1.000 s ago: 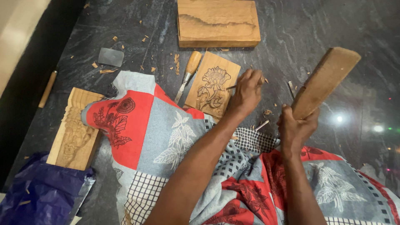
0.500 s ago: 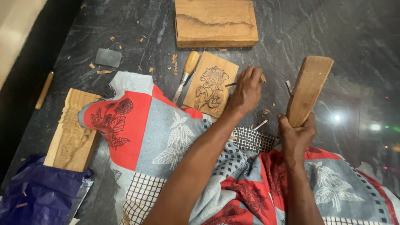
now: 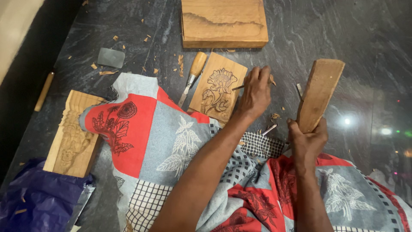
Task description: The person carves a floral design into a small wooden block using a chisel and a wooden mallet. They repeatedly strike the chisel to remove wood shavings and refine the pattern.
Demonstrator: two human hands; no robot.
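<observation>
My left hand grips a thin metal chisel whose tip rests on a small wooden panel carved with a flower. The panel lies on the dark stone floor, its near corner tucked under a red, grey and white patterned cloth. My right hand holds a flat wooden mallet block upright, to the right of the left hand and apart from the chisel.
A wooden-handled chisel lies left of the panel. A thick wooden block sits beyond it. A carved board lies at left, a blue plastic bag near it. A grey stone, wood chips and small metal tools are scattered around.
The mallet in my right hand has swung from a tilt to the right to nearly upright and closer to the left hand. The left hand and chisel stay on the panel.
</observation>
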